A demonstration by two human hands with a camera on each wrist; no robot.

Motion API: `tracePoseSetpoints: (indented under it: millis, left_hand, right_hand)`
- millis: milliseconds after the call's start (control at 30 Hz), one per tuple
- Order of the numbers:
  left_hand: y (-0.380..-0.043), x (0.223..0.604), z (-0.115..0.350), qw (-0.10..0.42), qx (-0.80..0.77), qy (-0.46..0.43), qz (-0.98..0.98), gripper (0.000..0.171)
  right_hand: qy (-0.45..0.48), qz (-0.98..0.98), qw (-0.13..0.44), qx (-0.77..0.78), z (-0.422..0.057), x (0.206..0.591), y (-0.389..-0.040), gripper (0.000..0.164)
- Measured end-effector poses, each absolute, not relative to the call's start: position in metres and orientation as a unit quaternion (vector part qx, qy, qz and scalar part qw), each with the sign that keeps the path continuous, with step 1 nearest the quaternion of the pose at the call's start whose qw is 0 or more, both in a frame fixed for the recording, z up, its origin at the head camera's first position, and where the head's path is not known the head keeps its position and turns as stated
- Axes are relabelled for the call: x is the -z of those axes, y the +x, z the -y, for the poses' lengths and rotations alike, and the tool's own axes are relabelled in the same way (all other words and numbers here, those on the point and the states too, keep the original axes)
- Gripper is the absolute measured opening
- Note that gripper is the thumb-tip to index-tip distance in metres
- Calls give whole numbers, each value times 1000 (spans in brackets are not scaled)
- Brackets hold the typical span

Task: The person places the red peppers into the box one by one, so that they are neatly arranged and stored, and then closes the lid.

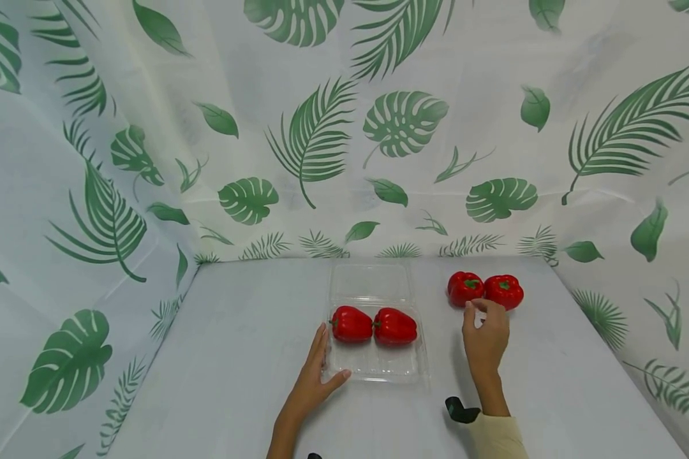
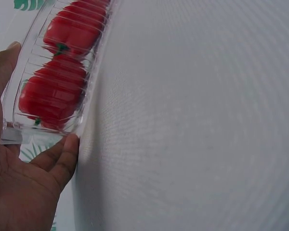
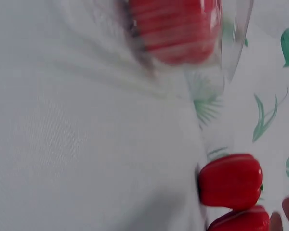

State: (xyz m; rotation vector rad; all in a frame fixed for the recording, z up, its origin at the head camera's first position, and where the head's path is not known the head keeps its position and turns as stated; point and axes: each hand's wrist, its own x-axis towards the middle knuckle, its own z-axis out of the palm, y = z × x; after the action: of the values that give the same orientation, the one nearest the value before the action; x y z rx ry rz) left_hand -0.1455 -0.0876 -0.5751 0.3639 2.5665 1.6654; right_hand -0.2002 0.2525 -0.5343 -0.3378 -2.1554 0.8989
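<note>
A clear plastic clamshell box [image 1: 373, 368] lies on the table with its lid [image 1: 370, 280] folded back. Two red bell peppers, one on the left [image 1: 352, 324] and one on the right [image 1: 395, 326], lie on their sides along its back half. My left hand [image 1: 316, 382] rests against the box's left front corner, fingers along the side and thumb at the front edge. Two more peppers, one [image 1: 465, 288] beside the other [image 1: 505, 290], stand at the back right. Just in front of them, my right hand [image 1: 488, 335] has bent fingers and holds nothing.
A white-covered table [image 1: 241, 357] lies beneath everything. Leaf-printed cloth [image 1: 333, 172] rises behind and at both sides. A dark strap-like piece [image 1: 462, 410] shows at my right wrist, by a pale sleeve [image 1: 499, 437].
</note>
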Motion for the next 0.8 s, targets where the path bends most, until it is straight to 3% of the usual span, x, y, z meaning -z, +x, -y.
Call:
tracePoseSetpoints:
  millis: [200,333,533,800]
  left_hand:
    - [-145,577,88,34,-548,115,-827,96]
    - [-146,578,88,35,-545,112,-830,96]
    - [-145,577,89,41,-541,111,-832,96]
    - [-146,577,88,40,-545,110,-830,96]
  right_hand:
    - [-201,872,295,-334,-275,537,-203,65]
    - [-218,892,224,-325,-288,541,-207,78]
    - [-238,902,155,-325,-300,547,-210,84]
    - [-207,890,185,-362,-310,552,-220,78]
